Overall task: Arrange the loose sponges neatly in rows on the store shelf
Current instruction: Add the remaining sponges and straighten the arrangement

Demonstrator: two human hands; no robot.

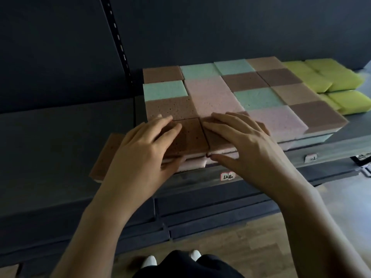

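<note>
We see a dark store shelf [60, 137] with a block of sponges [216, 93] lying on it in close rows, brown, green and pink tops side by side, in more than one layer. At the near left corner of this block both hands are working. The left hand [144, 145] grips a brown sponge [192, 135]: its fingers are bent over the top and the thumb is curled at the near side, against the pink layers below. The right hand [247, 141] is not closed; its fingers lie flat and rather straight on a second brown sponge [214, 137], which touches the first one on its right, and the thumb lies along the near side of the pile. One loose sponge [104, 155], brown on top, lies apart on the shelf to the left of the block, turned at an angle and partly hidden behind the left hand. At the far right, yellow sponges [341, 79] lie in piles just beside the block. A small white label [227, 176] sits on the front edge of the shelf, under the hands; we cannot read it. Below we see a wooden floor [251, 237] and white shoes [149, 260].
</note>
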